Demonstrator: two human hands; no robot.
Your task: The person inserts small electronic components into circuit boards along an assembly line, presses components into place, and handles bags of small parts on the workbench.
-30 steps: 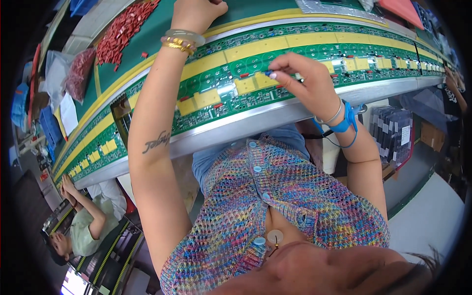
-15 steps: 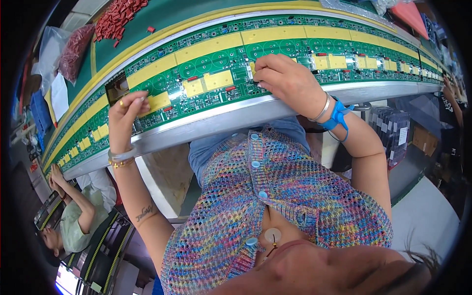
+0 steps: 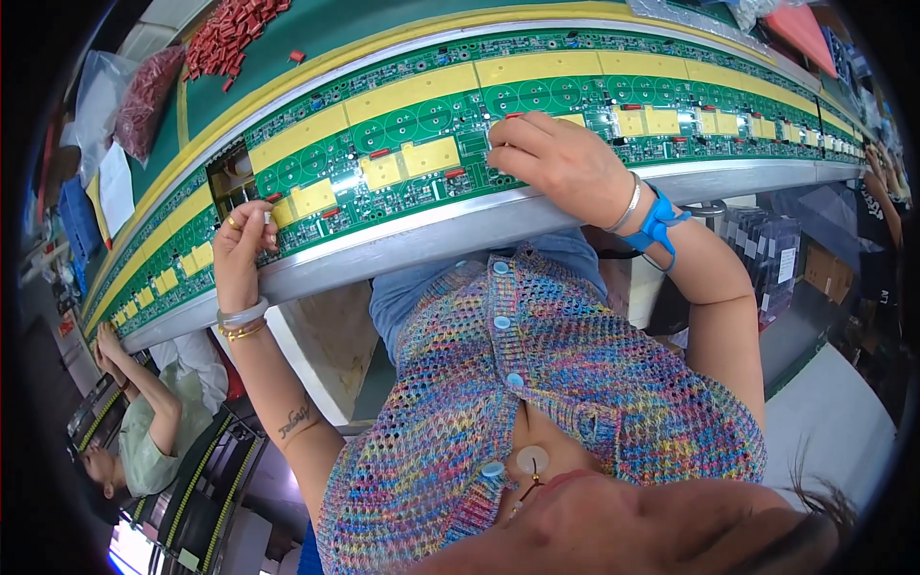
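Note:
A long row of green circuit boards (image 3: pixel 402 123) with yellow areas lies in a metal-edged track in front of me. My left hand (image 3: pixel 243 240) is pinched closed at the near edge of a board, beside the gap in the row. A small pale thing shows at its fingertips, too small to name. Over a board to the right, my right hand (image 3: pixel 561 165) is bent, its fingertips together and low at the surface. What they hold, if anything, is hidden. Red block-shaped components (image 3: pixel 453 174) stand on the boards between my hands.
Beyond the track, a heap of loose red components (image 3: pixel 230 40) lies on a green surface, with a plastic bag of red parts (image 3: pixel 149 107) to its left. The metal rail (image 3: pixel 422 214) runs along the near side. A co-worker (image 3: pixel 158 412) sits at the far left.
My left hand has drawn down and slightly left, toward the near edge. My right hand has turned slightly in place; the pale and yellow piece seen at its fingertips no longer shows.

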